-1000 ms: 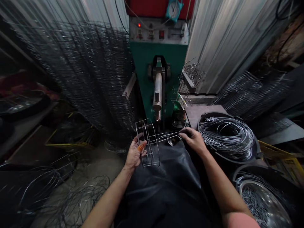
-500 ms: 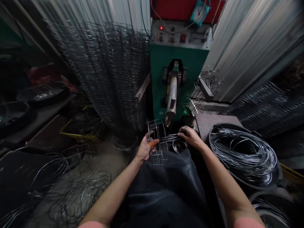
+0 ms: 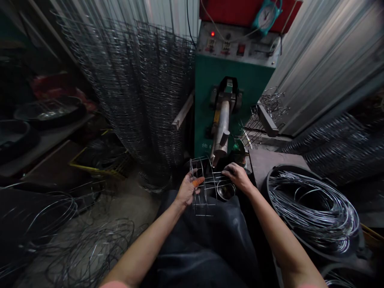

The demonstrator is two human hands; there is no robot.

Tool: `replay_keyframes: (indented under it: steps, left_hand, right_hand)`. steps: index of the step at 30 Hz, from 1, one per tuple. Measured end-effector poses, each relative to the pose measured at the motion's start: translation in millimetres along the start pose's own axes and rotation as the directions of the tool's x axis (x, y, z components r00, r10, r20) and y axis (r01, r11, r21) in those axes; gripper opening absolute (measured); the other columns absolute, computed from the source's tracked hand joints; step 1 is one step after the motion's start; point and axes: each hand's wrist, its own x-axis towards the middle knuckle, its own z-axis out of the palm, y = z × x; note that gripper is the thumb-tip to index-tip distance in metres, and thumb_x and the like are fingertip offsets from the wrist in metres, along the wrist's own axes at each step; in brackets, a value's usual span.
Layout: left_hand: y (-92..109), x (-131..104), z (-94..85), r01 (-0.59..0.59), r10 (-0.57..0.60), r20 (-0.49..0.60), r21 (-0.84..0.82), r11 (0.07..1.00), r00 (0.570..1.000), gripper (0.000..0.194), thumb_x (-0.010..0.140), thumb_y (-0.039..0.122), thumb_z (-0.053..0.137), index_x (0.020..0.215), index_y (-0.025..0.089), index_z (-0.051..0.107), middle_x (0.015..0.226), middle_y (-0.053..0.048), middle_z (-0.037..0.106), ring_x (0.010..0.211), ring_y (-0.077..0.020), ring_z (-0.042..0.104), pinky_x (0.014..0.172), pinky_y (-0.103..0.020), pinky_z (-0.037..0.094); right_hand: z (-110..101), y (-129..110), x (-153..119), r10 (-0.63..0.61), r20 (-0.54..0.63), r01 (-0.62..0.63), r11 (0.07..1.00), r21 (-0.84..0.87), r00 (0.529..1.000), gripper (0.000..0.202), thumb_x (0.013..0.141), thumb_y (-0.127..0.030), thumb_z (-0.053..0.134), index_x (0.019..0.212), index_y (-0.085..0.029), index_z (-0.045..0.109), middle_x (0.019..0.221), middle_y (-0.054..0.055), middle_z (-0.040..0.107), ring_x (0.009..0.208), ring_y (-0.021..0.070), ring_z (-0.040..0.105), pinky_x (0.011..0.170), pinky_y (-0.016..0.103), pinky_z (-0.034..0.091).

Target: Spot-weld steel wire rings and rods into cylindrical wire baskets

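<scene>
A small wire frame [image 3: 205,192] hangs upright over my lap, and my left hand [image 3: 189,189] is closed on its left side, with an orange cover on one finger. My right hand [image 3: 237,177] pinches the right end of thin wires [image 3: 220,182] that reach across to the frame. Just above the frame is the tip of a metal electrode arm [image 3: 221,132] on a green machine [image 3: 207,96]. Beneath the wires, close to my right hand, sits a small round metal bowl [image 3: 226,190] with small contents I cannot make out.
Tall stacks of wire racks [image 3: 159,92] lean behind on the left. A black tub of cut wires [image 3: 312,208] stands at the right. Loose wire [image 3: 93,252] lies on the floor at lower left, near a yellow-edged crate [image 3: 78,163]. A dial gauge [image 3: 266,18] hangs above the machine.
The view has shifted slightly, and the machine appears further right. My right hand has come closer to my left, bringing the wires further into the frame beneath the electrode tip.
</scene>
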Motion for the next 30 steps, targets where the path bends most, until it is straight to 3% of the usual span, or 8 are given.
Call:
replay_keyframes:
  steps: [18,30]
  left_hand:
    - [4,20,8.7,0.031,-0.03,0.01,-0.011,0.999,0.999,0.069,0.046,0.023,0.08,0.104,0.018,0.044,0.055,0.012,0.034,0.041,-0.0009,0.025,0.036,-0.014,0.017]
    - [6,20,10.7,0.07,-0.07,-0.043,-0.01,0.998,0.997,0.062,0.048,0.018,0.08,0.099,0.018,0.046,0.054,0.011,0.036,0.04,-0.001,0.027,0.036,-0.014,0.015]
  right_hand:
    - [-5,16,21,-0.007,-0.012,0.006,1.0,-0.028,1.0,0.024,0.083,-0.041,0.053,0.074,-0.02,0.061,0.076,0.003,0.057,0.071,0.0154,0.055,0.065,0.026,0.043]
    - [-2,15,14,0.013,-0.05,-0.013,1.0,0.006,0.999,0.021,0.081,-0.041,0.056,0.079,-0.022,0.063,0.08,0.004,0.06,0.076,0.018,0.058,0.07,0.03,0.046]
